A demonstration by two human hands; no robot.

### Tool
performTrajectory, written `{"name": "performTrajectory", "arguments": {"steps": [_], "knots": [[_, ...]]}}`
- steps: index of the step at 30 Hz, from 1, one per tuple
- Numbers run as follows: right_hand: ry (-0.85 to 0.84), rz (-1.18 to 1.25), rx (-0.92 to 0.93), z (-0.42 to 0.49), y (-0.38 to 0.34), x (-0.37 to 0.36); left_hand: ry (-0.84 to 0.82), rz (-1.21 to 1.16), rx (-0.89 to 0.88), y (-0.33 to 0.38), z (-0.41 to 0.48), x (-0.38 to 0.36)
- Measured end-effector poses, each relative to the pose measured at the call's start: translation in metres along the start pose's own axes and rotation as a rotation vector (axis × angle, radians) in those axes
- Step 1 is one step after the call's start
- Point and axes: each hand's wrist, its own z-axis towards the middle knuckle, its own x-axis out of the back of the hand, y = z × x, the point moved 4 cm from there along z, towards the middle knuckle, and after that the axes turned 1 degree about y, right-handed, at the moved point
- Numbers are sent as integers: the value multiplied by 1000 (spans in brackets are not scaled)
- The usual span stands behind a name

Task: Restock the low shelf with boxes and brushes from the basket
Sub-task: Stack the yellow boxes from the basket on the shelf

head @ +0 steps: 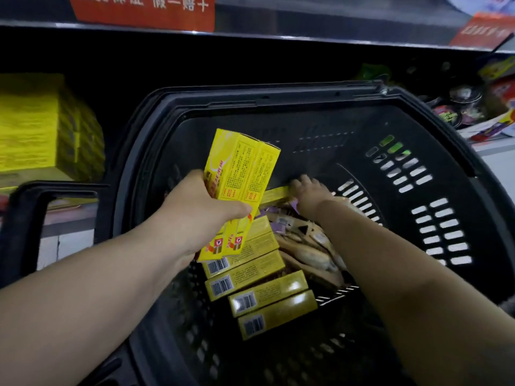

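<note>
left hand (195, 215) grips yellow boxes (242, 168) above basket (278, 98) | right hand (312, 193) touches lower box (274, 195), grip unclear

Left hand (195, 207): fingers hidden behind held boxes (239, 174).
Right hand (309, 190): fingertips over half-hidden single box (274, 195); grip unclear.
Brushes (309, 252): part under right forearm.
Print on held boxes: too small to read.
Yellow stack (41, 126): blurred, cut by left edge.
Red signs (145, 9): cropped at top.
Shelf goods (473, 107): blurred, unidentifiable.
Basket (446, 151): near rim cut off below.
</note>
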Motion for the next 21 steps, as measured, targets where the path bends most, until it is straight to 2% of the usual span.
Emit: {"name": "performTrajectory", "arguments": {"steps": [3, 6, 11, 14, 16, 18, 21], "knots": [[120, -137, -3, 8, -1, -12, -16, -23, 24, -2, 1, -1], [208, -121, 5, 7, 3, -13, -32, -39, 28, -1, 2, -2], [132, -179, 70, -4, -1, 1, -45, -71, 6, 2, 1, -2], [29, -65, 63, -22, -1, 37, -66, -165, -8, 6, -3, -1], [12, 79, 76, -45, -4, 68, -100, -239, -35, 12, -8, -3], [37, 377, 18, -74, -4, 97, -129, -288, -49, 18, -14, -3], [-45, 1221, -60, -123, -18, 126, -153, -317, -79, 28, -22, -1]]}}
